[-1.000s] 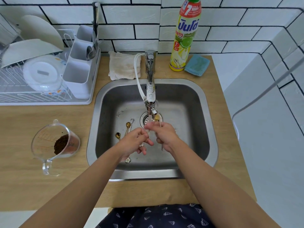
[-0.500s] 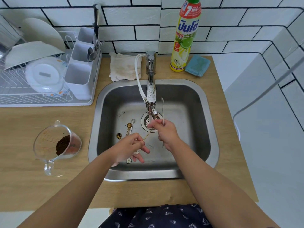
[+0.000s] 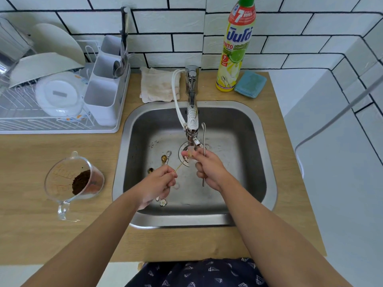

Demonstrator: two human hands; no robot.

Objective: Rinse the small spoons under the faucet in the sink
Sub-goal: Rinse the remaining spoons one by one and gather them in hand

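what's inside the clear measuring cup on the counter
A dark brown pile, like coffee grounds, lies against the tilted side of the cup. Nothing else shows inside it.

— How many spoons do you count?
— One gold spoon (image 3: 182,165) in my left fingers, one silver spoon (image 3: 204,141) in my right, three loose spoons (image 3: 165,158) in the sink.
— On the desk?
— One soap bottle (image 3: 236,50), one sponge (image 3: 250,84), one measuring cup (image 3: 72,183).

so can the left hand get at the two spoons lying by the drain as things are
Probably not straight away. The left hand is close to the two spoons with nothing between, but it already pinches a gold spoon held up to the faucet, so it would have to let go of that first.
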